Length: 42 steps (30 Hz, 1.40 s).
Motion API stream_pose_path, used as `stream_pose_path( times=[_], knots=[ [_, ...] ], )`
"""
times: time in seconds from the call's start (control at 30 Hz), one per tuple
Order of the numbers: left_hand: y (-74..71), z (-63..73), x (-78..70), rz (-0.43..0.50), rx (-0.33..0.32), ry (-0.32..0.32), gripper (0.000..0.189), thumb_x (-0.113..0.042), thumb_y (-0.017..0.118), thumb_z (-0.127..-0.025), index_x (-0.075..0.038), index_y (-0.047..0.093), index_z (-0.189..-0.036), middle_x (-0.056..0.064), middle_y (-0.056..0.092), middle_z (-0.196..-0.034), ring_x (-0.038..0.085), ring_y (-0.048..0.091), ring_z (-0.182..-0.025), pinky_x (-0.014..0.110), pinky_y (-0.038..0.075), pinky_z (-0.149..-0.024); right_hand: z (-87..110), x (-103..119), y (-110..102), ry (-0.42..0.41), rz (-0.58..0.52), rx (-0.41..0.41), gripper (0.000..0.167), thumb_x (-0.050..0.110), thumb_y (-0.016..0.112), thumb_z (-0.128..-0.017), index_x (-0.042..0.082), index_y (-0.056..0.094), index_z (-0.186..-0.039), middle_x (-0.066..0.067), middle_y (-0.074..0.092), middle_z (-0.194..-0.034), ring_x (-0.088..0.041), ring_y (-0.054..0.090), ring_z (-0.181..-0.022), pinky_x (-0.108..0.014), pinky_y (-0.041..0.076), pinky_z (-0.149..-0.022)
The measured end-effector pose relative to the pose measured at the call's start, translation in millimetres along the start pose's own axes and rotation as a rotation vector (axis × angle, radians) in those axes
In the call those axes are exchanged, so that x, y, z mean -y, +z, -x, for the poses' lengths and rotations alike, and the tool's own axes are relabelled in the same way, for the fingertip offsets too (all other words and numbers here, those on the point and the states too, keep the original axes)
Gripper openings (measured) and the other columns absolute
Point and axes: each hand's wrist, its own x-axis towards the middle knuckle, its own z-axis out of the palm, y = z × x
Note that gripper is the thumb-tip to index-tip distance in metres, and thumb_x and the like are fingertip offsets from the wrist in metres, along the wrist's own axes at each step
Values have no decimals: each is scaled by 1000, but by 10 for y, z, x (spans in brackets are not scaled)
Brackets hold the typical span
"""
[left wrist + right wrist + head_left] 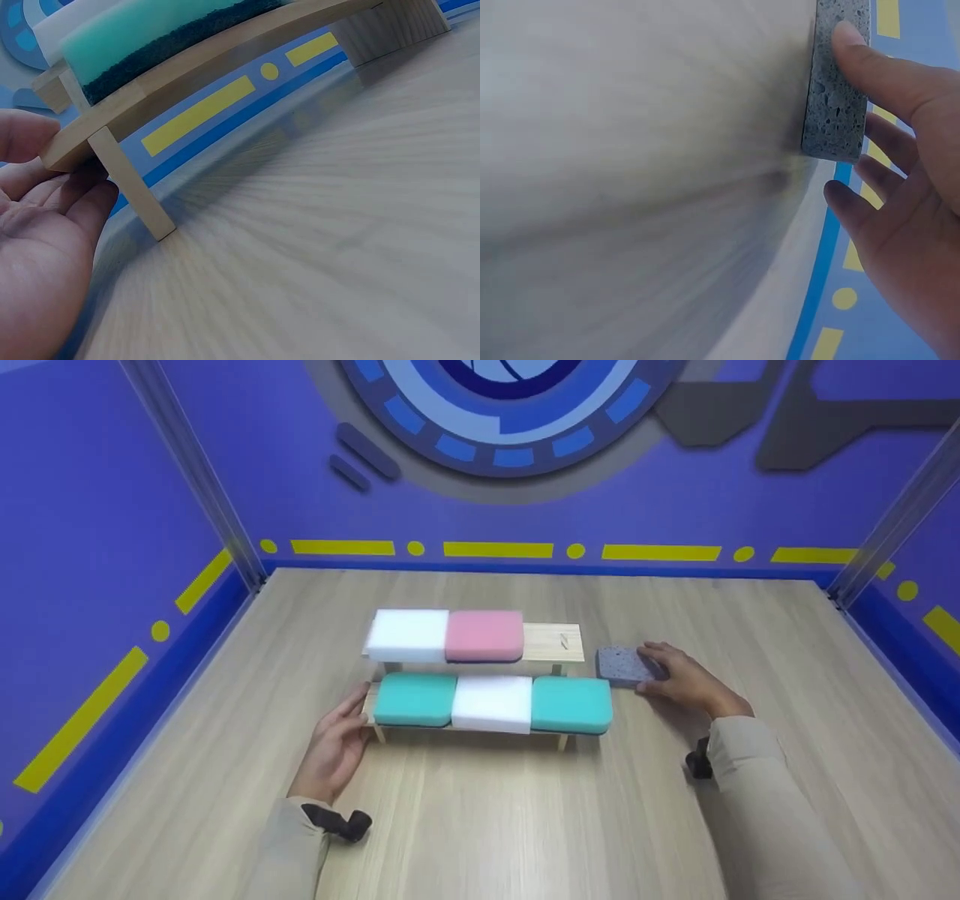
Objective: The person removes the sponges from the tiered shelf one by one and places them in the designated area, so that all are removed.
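Note:
My left hand (335, 748) pinches the left end of the front wooden stand (142, 96), thumb on top and fingers beneath. On that stand lie a left teal sponge (415, 700), a white sponge (491, 703) and a right teal sponge (571, 705), side by side; the teal ones have a dark underside. Right of the stands, my right hand (686, 680) holds the right end of a grey porous sponge (622, 666). In the right wrist view its thumb presses one face of the grey sponge (836, 97), with fingers behind it.
Behind the front stand is a second wooden stand (551, 642) carrying a white sponge (409, 634) and a pink sponge (485, 635), with bare wood at its right end. Both stands rest on a wood-grain table (480, 825). Blue-purple panels (480, 521) enclose the back and sides.

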Motion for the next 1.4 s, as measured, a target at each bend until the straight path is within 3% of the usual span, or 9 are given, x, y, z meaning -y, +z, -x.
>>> stream_pose_path(
  times=[0.23, 0.47, 0.7, 0.9, 1.13, 1.4],
  knots=[
    [-2, 14, 10, -3, -15, 3, 64, 13, 37, -91, 8, 12, -150, 16, 6, -162, 28, 13, -148, 27, 29, -115, 51, 14, -14, -7, -19, -5, 79, 23, 69, -89, 5, 25, -152, -23, 17, -158, -45, 12, -145, -62, 14, -117],
    [9, -15, -6, -11, -2, 0, 63, 13, 35, -92, 8, 10, -150, 16, 7, -161, 27, 13, -148, 31, 22, -119, 101, 30, -115, -42, -59, -37, 73, 25, 64, -92, 3, 27, -151, -25, 21, -156, -46, 17, -144, -62, 16, -116],
    [8, -2, 0, -24, -5, 4, 63, 12, 36, -92, 8, 11, -150, 16, 5, -162, 25, 8, -149, 34, 14, -121, 168, 103, -217, -113, -11, -101, 65, 28, 58, -96, 1, 31, -148, -26, 29, -153, -47, 23, -141, -64, 21, -114],
    [7, -13, 0, -20, 3, 0, 62, 12, 35, -93, 8, 11, -150, 15, 5, -162, 24, 6, -149, 34, 10, -122, 185, 191, -304, -189, -49, -143, 61, 27, 59, -96, -1, 38, -145, -24, 37, -149, -44, 31, -139, -60, 27, -114],
    [20, -27, -5, -5, -16, -3, 62, 12, 34, -93, 6, 12, -151, 13, 7, -162, 23, 7, -149, 33, 11, -122, 197, 348, -422, -270, -82, -169, 58, 26, 62, -94, -1, 43, -141, -23, 44, -145, -40, 37, -137, -56, 30, -114],
    [9, -4, -4, -5, -13, -6, 62, 12, 35, -93, 5, 13, -151, 13, 8, -162, 22, 10, -149, 30, 16, -121, 215, 584, -484, -297, -104, -147, 56, 23, 63, -93, 0, 45, -140, -21, 44, -146, -37, 39, -137, -53, 30, -114]
  ],
)
